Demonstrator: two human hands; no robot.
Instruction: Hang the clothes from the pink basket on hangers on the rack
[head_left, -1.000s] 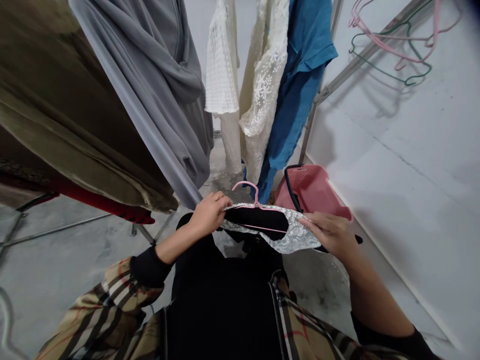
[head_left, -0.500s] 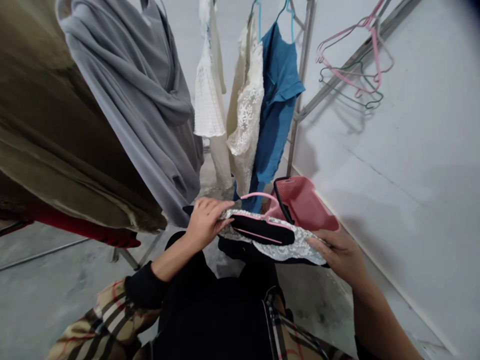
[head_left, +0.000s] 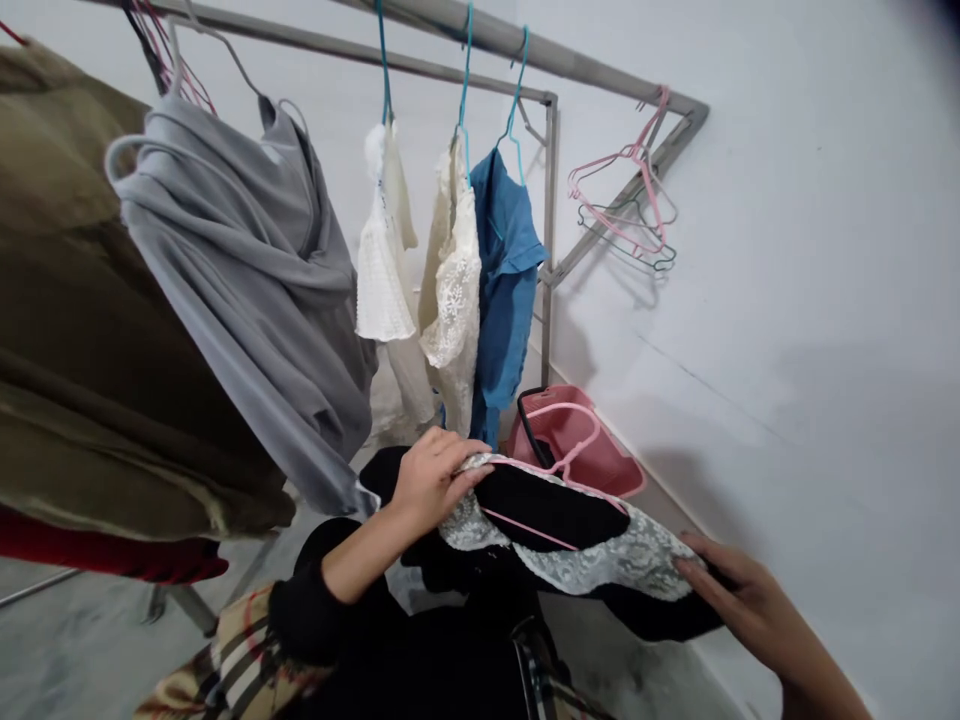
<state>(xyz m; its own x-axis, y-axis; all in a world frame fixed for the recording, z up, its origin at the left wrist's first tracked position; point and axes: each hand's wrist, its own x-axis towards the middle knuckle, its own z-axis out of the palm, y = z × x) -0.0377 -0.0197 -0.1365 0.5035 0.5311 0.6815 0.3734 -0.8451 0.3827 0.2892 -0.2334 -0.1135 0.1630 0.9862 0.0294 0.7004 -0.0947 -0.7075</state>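
Note:
I hold a black garment with a white lace collar (head_left: 600,560) on a pink hanger (head_left: 564,458) in front of my chest. My left hand (head_left: 433,480) is closed on the garment's left shoulder, fingers curled over the lace. At the right shoulder my right hand (head_left: 739,595) grips the lace edge and the black cloth beneath it. The hanger's hook points up and away from me, toward the pink basket (head_left: 600,462).
A metal clothes rail (head_left: 525,50) runs overhead. It carries a grey hoodie (head_left: 247,280), two white lace tops (head_left: 386,270), a blue shirt (head_left: 510,290) and olive cloth at the left. Several empty hangers (head_left: 626,205) hang on the side rail by the white wall.
My view has tilted upward, so the rail and the hanger hooks now show. The garment has turned and my right hand has dropped lower and further right.

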